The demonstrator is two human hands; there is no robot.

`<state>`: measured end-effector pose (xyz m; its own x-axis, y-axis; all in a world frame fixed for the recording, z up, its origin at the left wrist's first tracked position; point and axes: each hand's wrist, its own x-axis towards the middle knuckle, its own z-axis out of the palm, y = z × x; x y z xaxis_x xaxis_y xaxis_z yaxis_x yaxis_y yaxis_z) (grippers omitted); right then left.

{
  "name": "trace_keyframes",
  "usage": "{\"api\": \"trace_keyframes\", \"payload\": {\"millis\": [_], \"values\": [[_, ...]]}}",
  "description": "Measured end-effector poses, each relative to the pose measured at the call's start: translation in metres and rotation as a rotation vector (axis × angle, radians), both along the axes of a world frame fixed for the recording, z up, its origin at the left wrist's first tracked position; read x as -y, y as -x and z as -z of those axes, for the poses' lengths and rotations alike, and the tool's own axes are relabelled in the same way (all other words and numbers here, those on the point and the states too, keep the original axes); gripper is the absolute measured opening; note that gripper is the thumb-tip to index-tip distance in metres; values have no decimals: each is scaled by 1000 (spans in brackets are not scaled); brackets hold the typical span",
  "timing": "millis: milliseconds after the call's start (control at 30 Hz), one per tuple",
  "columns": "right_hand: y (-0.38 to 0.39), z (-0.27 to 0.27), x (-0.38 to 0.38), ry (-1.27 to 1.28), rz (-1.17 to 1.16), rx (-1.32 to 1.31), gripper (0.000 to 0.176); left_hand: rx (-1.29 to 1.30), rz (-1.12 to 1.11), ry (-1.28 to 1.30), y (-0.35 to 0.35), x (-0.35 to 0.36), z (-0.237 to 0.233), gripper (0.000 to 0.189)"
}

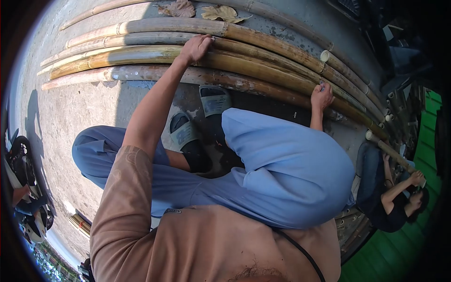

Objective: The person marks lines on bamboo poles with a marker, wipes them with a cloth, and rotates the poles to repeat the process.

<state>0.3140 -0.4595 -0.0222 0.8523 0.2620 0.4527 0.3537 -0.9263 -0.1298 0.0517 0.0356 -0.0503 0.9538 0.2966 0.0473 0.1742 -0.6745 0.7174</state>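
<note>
Many long bamboo poles (253,64) lie side by side on the ground (94,105), just past your sandals (185,133). Laying them out looks done; you can't tell from here what is left. Your left hand (196,48) is on top of the poles, but its grip can't be seen well. Off to the right, your right hand (322,97) pinches something small against one pole.
</note>
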Motion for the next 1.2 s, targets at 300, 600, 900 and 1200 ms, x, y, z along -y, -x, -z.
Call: {"api": "trace_keyframes", "payload": {"millis": [300, 600, 900, 1200], "values": [[139, 0, -255, -215, -658, -223, 13, -19, -73, 44, -2, 3, 12, 51], [129, -9, -189, -244, -566, -179, 12, 36, 15, 130, 8, -14, 13, 52], [18, 5, -39, -55, -99, -25, 12, -14, -17, 43, -2, -3, 10, 46], [220, 1, -318, -269, -810, -223, 34, 184, -25, -90, 5, -2, 10, 44]]}}
